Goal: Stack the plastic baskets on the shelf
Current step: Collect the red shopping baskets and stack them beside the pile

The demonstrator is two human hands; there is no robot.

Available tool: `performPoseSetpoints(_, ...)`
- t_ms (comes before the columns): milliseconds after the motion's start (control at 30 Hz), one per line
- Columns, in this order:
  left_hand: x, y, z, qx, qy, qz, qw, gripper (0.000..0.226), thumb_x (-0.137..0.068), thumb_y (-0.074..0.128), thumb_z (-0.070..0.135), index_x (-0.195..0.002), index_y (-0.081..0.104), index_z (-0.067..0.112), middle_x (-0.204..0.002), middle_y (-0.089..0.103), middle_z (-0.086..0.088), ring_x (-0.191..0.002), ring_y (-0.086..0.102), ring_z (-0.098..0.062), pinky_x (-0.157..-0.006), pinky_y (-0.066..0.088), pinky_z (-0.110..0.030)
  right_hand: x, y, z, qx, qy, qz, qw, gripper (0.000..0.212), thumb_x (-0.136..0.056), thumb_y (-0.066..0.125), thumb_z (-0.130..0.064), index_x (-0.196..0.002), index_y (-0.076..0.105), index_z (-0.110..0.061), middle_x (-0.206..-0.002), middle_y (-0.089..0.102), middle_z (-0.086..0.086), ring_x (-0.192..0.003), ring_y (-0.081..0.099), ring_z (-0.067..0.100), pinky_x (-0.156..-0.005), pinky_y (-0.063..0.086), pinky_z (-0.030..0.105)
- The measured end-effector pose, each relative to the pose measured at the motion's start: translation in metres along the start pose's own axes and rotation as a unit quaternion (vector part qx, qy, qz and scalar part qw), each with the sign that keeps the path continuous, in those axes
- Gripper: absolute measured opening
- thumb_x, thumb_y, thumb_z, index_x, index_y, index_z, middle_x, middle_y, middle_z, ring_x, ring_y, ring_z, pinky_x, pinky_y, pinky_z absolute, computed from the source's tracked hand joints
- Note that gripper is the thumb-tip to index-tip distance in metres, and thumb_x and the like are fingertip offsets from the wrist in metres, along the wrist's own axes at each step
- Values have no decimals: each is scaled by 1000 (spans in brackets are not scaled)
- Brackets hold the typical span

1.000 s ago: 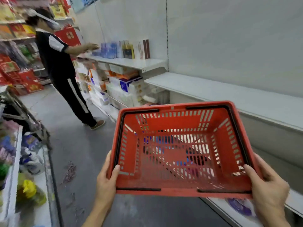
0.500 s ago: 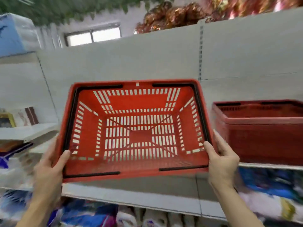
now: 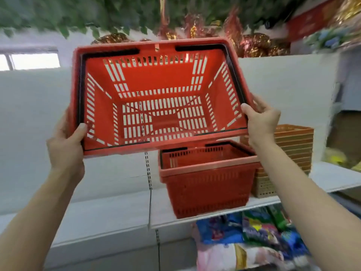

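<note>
White metal shelf [image 3: 109, 214] runs along the wall. Empty red slotted plastic basket [image 3: 160, 98] is held up in the air, tilted open toward the person, above and left of a second red plastic basket [image 3: 209, 184] standing on the shelf. Left hand [image 3: 66, 145] and right hand [image 3: 261, 118] each clamp a side rim, thumbs inside.

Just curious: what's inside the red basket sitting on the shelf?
The visible part of the red basket on the shelf looks empty, showing only slotted walls. Its floor and far left corner can't be seen; the held basket overlaps them.
</note>
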State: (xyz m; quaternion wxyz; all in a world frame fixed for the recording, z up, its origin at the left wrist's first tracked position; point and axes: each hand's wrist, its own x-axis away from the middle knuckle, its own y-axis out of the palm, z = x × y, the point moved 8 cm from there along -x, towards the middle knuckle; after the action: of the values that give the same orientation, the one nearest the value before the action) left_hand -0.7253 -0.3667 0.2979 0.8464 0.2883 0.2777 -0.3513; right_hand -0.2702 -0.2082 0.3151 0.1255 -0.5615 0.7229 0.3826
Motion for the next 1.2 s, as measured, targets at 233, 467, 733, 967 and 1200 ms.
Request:
performPoseSetpoints(233,-20,113,-75,43,-128,-39,990,51,-100,58,-2,-145,59,21,-114,73,8,-86,71,-7,-66,62,-19,-91,-58,62,74,77,28,994,34,-80,63,4,-113,68,-5,-101,72,11,-92,71,27,-83,59,43)
performPoseSetpoints(467,-30,170,-133,-20,-213,-95,972,48,-101,47,-6,-139,60,20,-92,78,12,-62,74,-2,-49,59,-20,-143,-84,118,85,152,3,985,33,-84,60,7,-115,68,-4,-102,72,11,-85,70,25,-73,60,36)
performPoseSetpoints(733,-13,167,-189,-85,-301,-41,949,44,-96,48,3,-134,62,19,-81,65,-2,-71,55,-19,-64,42,-31,-157,-90,202,119,243,-72,960,33,-80,63,0,-111,69,-8,-100,71,9,-80,67,23,-58,56,29)
performPoseSetpoints(967,40,167,-227,-84,-326,-1,942,40,-104,43,9,-142,56,11,-94,66,2,-70,59,-8,-69,40,-22,-139,-109,247,273,207,-89,935,23,-83,68,-21,-104,76,-15,-112,72,3,-107,63,20,-92,50,33)
performPoseSetpoints(1200,108,157,-221,-241,-236,-65,939,81,-89,78,38,-156,38,19,-133,55,0,-124,53,-21,-104,43,-39,-61,-125,233,327,13,-137,935,53,-98,48,-43,-144,44,-17,-151,41,-2,-139,34,11,-113,27,29)
